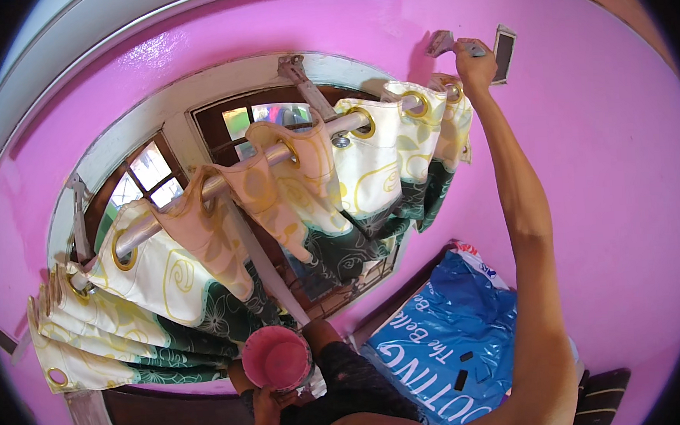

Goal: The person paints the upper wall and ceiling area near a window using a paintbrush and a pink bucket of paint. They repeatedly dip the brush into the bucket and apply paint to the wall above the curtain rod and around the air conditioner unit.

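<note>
My right arm stretches up to the wall at the upper right. There my right hand (476, 64) is closed around the handle of a paintbrush (440, 43), whose bristles point left, at or close to the pink wall (391, 22); I cannot tell whether they touch. Low in front of my body, my left hand (269, 406) grips a small bucket (252, 360) with pink paint in it. Its fingers are at the bucket's near side and partly hidden. A dark framed rectangle (505, 53) sits on the wall just right of the brush hand.
Patterned curtains (368, 160) hang by rings from a metal rod (215, 187) across a wooden window (217, 119), below the brush. A white appliance (112, 51) runs along the upper left. Blue plastic sheeting (449, 338) lies below my right arm.
</note>
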A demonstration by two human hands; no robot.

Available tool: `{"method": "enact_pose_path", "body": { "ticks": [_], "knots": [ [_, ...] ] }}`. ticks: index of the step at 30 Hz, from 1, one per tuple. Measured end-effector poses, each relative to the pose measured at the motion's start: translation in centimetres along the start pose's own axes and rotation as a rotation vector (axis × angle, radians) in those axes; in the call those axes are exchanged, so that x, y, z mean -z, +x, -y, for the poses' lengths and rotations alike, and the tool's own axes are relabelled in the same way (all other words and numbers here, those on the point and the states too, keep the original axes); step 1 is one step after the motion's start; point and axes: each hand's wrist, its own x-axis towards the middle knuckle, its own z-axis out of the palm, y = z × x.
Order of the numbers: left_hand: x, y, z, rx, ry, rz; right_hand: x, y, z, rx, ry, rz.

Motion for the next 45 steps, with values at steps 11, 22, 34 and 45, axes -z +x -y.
{"method": "enact_pose_path", "body": {
  "ticks": [11, 22, 34, 45],
  "knots": [
    [0.6, 0.5, 0.6, -0.004, 0.033, 0.001, -2.0, -1.4, 3.4, 0.091, 0.785, 0.445],
    [0.0, 0.7, -0.5, 0.032, 0.028, -0.012, -1.0, 2.3, -3.4, 0.044, -0.09, 0.111],
    [-0.8, 1.6, -0.7, 0.042, 0.012, 0.035, -1.7, -2.0, 4.6, 0.167, 0.689, 0.502],
    [-1.1, 0.6, -1.6, 0.026, 0.0, 0.005, 0.5, 1.6, -2.3, 0.25, 0.273, 0.493]
  ]
}}
